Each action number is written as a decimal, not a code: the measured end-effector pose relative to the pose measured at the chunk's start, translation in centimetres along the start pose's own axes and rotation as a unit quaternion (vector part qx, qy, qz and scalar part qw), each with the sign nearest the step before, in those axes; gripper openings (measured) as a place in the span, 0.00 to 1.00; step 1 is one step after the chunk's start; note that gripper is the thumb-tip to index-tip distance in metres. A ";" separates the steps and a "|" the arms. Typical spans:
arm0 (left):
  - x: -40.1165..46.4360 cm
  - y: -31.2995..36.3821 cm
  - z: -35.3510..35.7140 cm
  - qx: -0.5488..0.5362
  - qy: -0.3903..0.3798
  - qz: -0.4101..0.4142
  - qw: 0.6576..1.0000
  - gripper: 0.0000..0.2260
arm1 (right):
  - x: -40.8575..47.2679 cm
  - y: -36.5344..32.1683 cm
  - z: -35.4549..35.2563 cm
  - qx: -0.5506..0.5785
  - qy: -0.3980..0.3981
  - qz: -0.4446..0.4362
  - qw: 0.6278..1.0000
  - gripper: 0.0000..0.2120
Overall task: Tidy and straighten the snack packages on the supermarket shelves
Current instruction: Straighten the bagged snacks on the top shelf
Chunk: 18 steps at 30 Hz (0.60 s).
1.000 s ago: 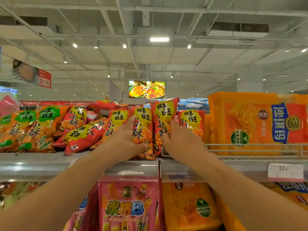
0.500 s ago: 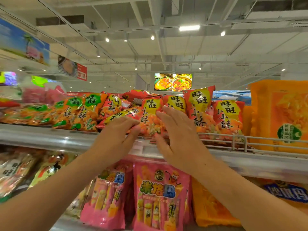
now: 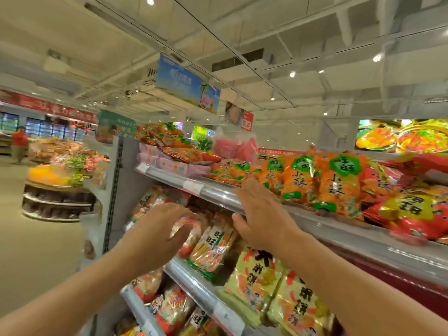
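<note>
Supermarket aisle under a white beamed ceiling, both hands spread in front of the snack shelves.

The top shelf [image 3: 218,192] has a glossy metal front edge; along it stand crinkly orange snack bags [image 3: 339,185] with green labels, and red bags [image 3: 409,214] lie flat toward its right end. The left hand [image 3: 157,236] hovers with fingers relaxed and wide before the clear rice-cracker packs [image 3: 211,246] on the shelf below. The right hand [image 3: 261,214] is flat and open against the top shelf's edge, holding nothing.
</note>
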State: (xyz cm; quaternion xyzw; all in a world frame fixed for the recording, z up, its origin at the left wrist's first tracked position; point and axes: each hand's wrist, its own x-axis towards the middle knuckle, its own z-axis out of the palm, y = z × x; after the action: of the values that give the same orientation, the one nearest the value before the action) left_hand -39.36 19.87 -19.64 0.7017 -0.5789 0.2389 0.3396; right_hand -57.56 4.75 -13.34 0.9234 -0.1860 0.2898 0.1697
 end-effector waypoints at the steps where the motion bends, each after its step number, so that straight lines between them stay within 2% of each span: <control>1: 0.1 -2.8 -0.3 0.000 0.007 -0.013 1.000 0.24 | 2.1 -0.6 1.6 -0.013 -0.009 0.012 1.000 0.29; 6: 2.4 -14.6 -0.6 -0.014 0.003 -0.046 0.999 0.16 | 9.0 -2.5 8.3 -0.141 -0.071 0.091 0.983 0.38; 8: 4.2 -17.7 -0.4 -0.010 0.006 -0.040 0.999 0.17 | 9.8 -3.1 9.8 -0.203 -0.089 0.123 0.967 0.37; 10: 6.4 -20.1 0.2 -0.003 0.005 -0.024 1.000 0.19 | 10.6 -3.7 10.0 -0.222 -0.058 0.155 0.961 0.31; 14: 12.3 -23.2 2.0 0.009 -0.015 0.015 1.000 0.21 | 15.0 -4.6 9.3 -0.166 0.027 0.144 0.975 0.22; 18: 19.1 -25.0 3.8 -0.004 -0.019 0.010 1.000 0.23 | 22.8 -5.2 10.3 0.005 0.053 0.134 0.990 0.20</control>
State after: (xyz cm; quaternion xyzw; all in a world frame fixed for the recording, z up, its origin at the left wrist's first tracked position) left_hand -11.13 7.08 -13.20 0.6991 -0.5932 0.2268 0.3286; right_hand -33.00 -0.68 -8.76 0.8744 -0.2971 0.3591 0.1347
